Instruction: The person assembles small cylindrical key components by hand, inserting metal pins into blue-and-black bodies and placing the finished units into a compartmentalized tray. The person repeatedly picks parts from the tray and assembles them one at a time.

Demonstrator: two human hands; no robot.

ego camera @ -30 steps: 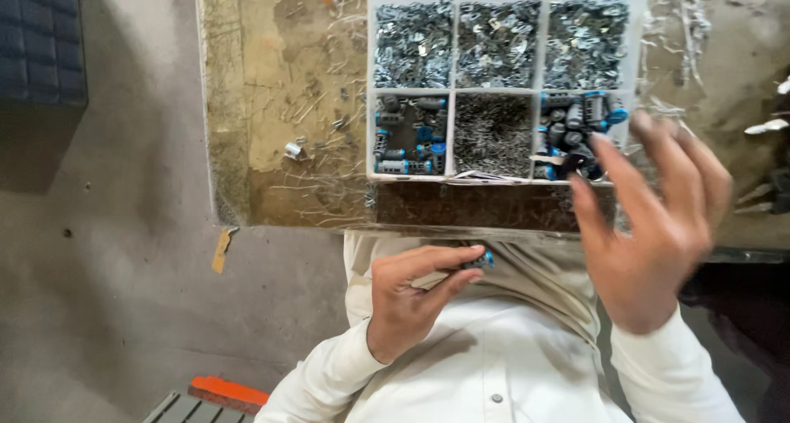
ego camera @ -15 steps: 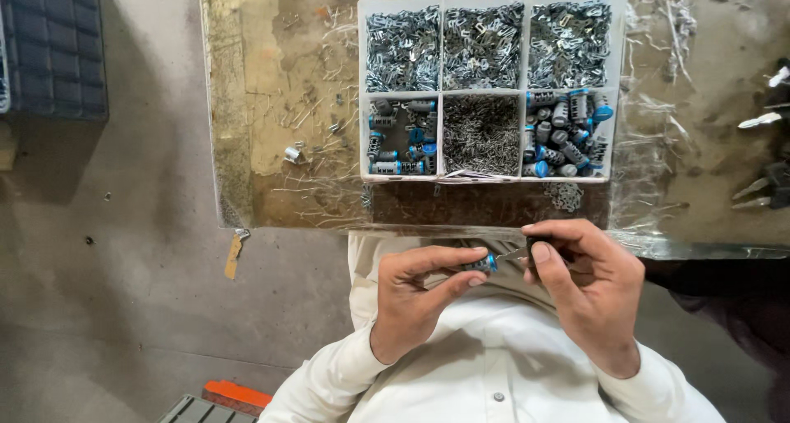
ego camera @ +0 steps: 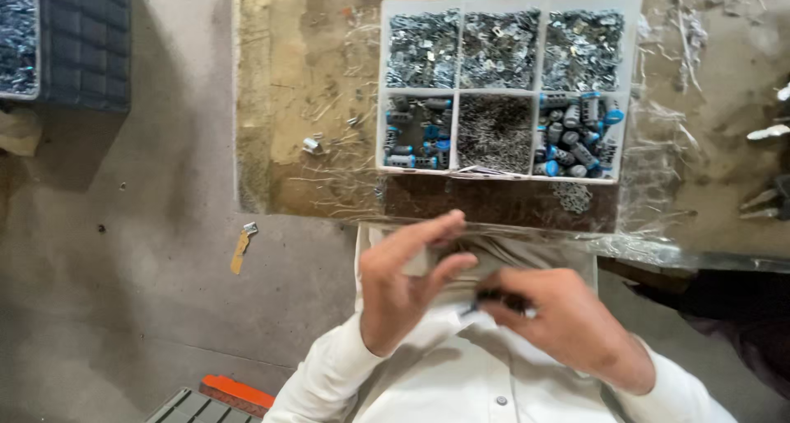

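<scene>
Small dark part [ego camera: 498,298], blurred, sits pinched in the right hand's fingertips at 6 o'clock in the view, over the person's white shirt [ego camera: 461,382] and just below the bench edge; what kind of part it is cannot be told.

Largest in sight is the worn brown workbench [ego camera: 313,85], filling the view from 12 to 3 o'clock. On it, at 1 o'clock, lies a white six-compartment tray [ego camera: 457,90]: three upper cells of silvery metal bits, a lower left cell and a lower right cell of blue-and-grey cylinders, and a lower middle cell of fine wire pieces. A dark crate [ego camera: 82,36] stands at 10 o'clock on the grey floor [ego camera: 123,267].

The left hand [ego camera: 407,287] is at 6 o'clock, fingers half curled and thumb out, touching the right hand; whether it holds anything cannot be told. The right hand [ego camera: 568,324] is closed in a pinch on the part.

One loose metal piece [ego camera: 311,146] lies at 11 o'clock.
</scene>
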